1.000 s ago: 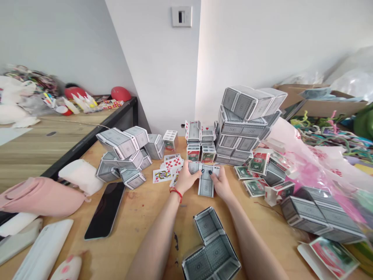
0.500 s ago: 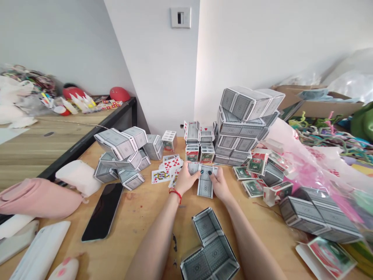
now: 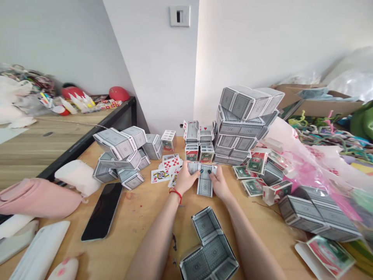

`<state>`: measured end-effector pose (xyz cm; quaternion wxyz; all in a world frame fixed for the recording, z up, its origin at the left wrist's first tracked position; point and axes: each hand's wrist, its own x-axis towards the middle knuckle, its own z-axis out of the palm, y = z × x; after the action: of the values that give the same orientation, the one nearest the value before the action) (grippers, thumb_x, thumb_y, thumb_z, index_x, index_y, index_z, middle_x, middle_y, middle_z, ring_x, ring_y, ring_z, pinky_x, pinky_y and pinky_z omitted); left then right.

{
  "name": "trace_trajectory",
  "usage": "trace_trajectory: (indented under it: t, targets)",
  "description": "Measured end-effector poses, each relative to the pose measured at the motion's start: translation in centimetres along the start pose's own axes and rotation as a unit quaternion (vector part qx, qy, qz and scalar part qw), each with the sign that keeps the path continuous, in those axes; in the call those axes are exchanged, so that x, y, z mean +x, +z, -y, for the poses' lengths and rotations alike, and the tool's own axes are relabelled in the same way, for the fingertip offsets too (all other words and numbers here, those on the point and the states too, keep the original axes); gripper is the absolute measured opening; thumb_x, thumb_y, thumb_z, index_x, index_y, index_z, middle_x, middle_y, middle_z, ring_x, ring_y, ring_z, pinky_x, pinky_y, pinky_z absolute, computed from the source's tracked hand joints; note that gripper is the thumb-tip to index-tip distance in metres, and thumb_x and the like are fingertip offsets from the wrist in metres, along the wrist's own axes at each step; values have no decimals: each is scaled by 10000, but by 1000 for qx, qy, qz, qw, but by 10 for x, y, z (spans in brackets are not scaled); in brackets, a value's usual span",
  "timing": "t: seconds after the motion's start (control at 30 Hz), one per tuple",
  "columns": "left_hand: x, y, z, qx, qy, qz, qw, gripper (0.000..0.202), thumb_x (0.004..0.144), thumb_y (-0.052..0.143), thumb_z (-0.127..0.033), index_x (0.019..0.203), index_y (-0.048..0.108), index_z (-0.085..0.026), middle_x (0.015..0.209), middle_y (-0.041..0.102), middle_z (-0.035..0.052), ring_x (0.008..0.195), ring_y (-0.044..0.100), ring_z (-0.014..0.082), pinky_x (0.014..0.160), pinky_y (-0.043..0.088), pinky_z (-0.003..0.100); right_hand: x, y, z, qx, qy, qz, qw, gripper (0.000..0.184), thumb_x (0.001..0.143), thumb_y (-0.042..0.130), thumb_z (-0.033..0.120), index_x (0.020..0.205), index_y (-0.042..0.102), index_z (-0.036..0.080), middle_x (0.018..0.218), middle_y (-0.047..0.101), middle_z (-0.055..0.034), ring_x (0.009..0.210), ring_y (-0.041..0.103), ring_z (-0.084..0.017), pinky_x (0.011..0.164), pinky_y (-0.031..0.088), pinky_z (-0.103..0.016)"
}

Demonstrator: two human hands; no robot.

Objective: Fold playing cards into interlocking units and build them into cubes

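Note:
Between my two hands are grey-backed playing cards point(image 3: 205, 186), joined or overlapped, with backs facing me. My left hand point(image 3: 188, 178) pinches their left part, thumb on top; a red string bracelet is on that wrist. My right hand point(image 3: 219, 182) grips the right side, its thumb pressed on the card back. The fingers underneath are hidden. Loose face-up cards point(image 3: 161, 175) lie just left of my left hand. Nearer to me, between my forearms, sits an L-shaped open form made of cards point(image 3: 215, 249). Card boxes point(image 3: 206, 152) stand just beyond my hands.
A tall stack of card blocks point(image 3: 241, 128) rises at the back right, a lower stack point(image 3: 122, 149) at the left. Green-and-red card boxes point(image 3: 254, 187) and card blocks point(image 3: 317, 214) lie right. A black phone point(image 3: 102, 212) and pink pouch point(image 3: 40, 198) are left.
Almost nothing differs. Both hands keep their hold on the cards, and the right hand has shifted very slightly; the whole view has moved a little.

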<state>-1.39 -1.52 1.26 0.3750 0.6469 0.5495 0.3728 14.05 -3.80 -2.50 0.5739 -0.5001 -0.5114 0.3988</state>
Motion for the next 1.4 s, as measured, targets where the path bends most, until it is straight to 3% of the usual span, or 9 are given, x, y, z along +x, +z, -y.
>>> trace_trajectory:
  t: [0.57,0.63,0.77,0.9,1.07,1.23,1.4]
  targets:
    - [0,2,3,13,15,-7,1000,429,680,613,-374,1028,425,-210,903,557,28,808,550,168,734,425,298,-1,0,-1,-36,5,-23,999,233,787,484,316,1001,453,229,1000,563,-52,988,499,-195,874,390,-363]
    - [1,1,3,-17,10,16,1000,423,687,606,-367,1035,418,-218,872,568,19,740,569,155,693,444,293,0,0,1,-31,0,-31,999,243,787,483,312,1016,465,231,1002,568,-53,995,500,-198,878,385,-362]
    - [4,-5,4,-172,-58,143,973,381,730,553,-358,1052,411,-214,748,597,-4,503,568,122,520,461,272,2,0,7,14,6,-49,999,255,763,514,325,998,521,227,1002,588,-43,975,516,-202,886,376,-355]
    - [11,-15,7,-273,-79,179,942,352,697,598,-372,968,548,-153,787,651,39,623,619,161,604,491,298,2,-1,17,101,58,-17,993,316,721,579,351,1007,561,218,981,622,-35,897,551,-202,799,414,-319]
    - [16,-18,10,-248,-15,167,954,326,638,664,-296,912,653,-119,873,680,66,850,607,217,782,458,325,-1,-2,26,151,124,26,980,296,667,649,381,904,605,210,777,638,6,632,534,-135,571,399,-235]
    - [16,-16,10,-245,-13,113,963,325,630,674,-283,915,667,-126,893,685,64,867,604,212,806,445,323,-2,-1,28,199,171,3,965,261,668,642,425,622,570,178,476,479,60,389,335,-58,394,252,-195]
    - [16,-19,11,-310,-34,107,944,356,619,675,-308,913,662,-108,875,686,72,829,612,217,779,451,334,-4,1,32,298,263,37,917,215,624,679,366,671,587,178,520,554,39,410,428,-71,390,309,-187]
